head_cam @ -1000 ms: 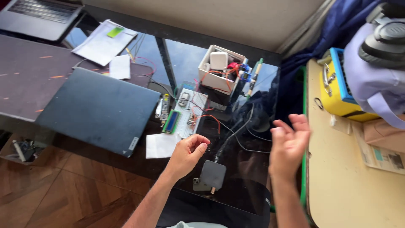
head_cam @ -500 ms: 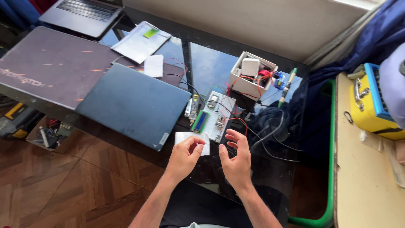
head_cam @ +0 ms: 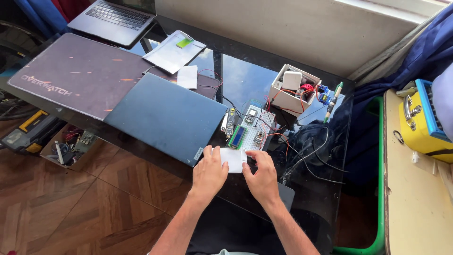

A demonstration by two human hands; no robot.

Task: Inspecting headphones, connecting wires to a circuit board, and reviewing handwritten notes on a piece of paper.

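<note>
Both of my hands rest at the near edge of a dark glass table (head_cam: 302, 203). My left hand (head_cam: 209, 174) and my right hand (head_cam: 261, 177) each pinch a side of a small white square card (head_cam: 233, 158) lying flat between them. Just beyond the card sits a white breadboard (head_cam: 257, 127) with a small blue display module, chips and red and black jumper wires. A closed dark blue laptop (head_cam: 165, 115) lies to the left of my left hand.
A white open box (head_cam: 293, 89) of parts stands behind the breadboard, a pen (head_cam: 331, 101) beside it. A large mouse mat (head_cam: 71, 75), white papers (head_cam: 173, 51) and an open laptop (head_cam: 113, 16) lie at the far left. A yellow case (head_cam: 420, 125) sits on a beige surface at right.
My right hand came down from the raised right side to the table. Both hands closed in on the white card and now hold it. The view has shifted left and downward.
</note>
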